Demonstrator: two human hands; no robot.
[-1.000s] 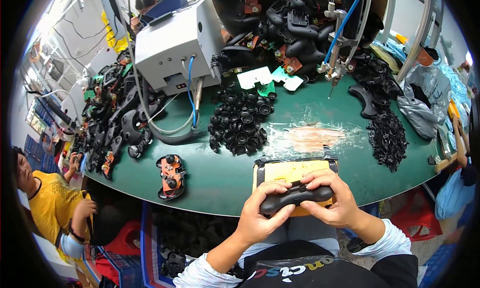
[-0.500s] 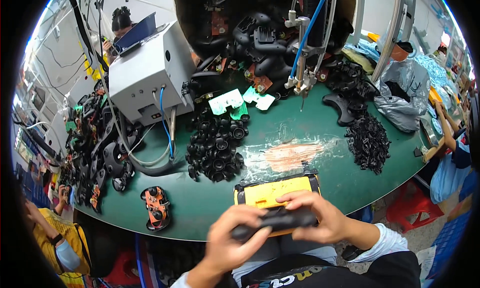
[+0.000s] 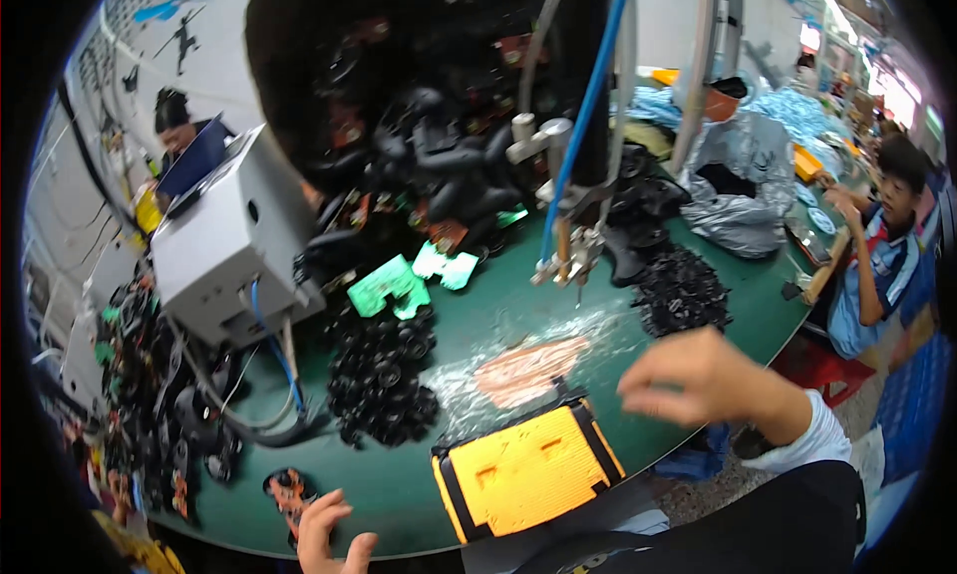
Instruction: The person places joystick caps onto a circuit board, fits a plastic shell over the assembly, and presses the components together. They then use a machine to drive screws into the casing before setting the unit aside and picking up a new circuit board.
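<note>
Near the front edge lies a yellow ribbed fixture (image 3: 530, 466) with black straps, nothing on its top. At the lower left my left hand (image 3: 334, 536) is open, fingers apart, beside an orange circuit board with black parts (image 3: 290, 496). My right hand (image 3: 688, 383) hovers above the table, right of the fixture and just in front of a heap of small black parts (image 3: 683, 293). Its fingers are loosely curled, with a gap to the thumb, and nothing shows in them. A pile of black round caps (image 3: 379, 380) lies left of the fixture.
A grey machine box (image 3: 231, 240) with cables stands at the left. A metal nozzle rig (image 3: 570, 250) with a blue hose hangs over the middle. Black controller shells (image 3: 439, 145) fill the back. A silver bag (image 3: 738, 190) is at the right, near a seated person (image 3: 882, 245).
The black controller shell has left both hands and is out of sight. My left hand moved left, my right hand up and right. The view has turned, baring the fixture's top.
</note>
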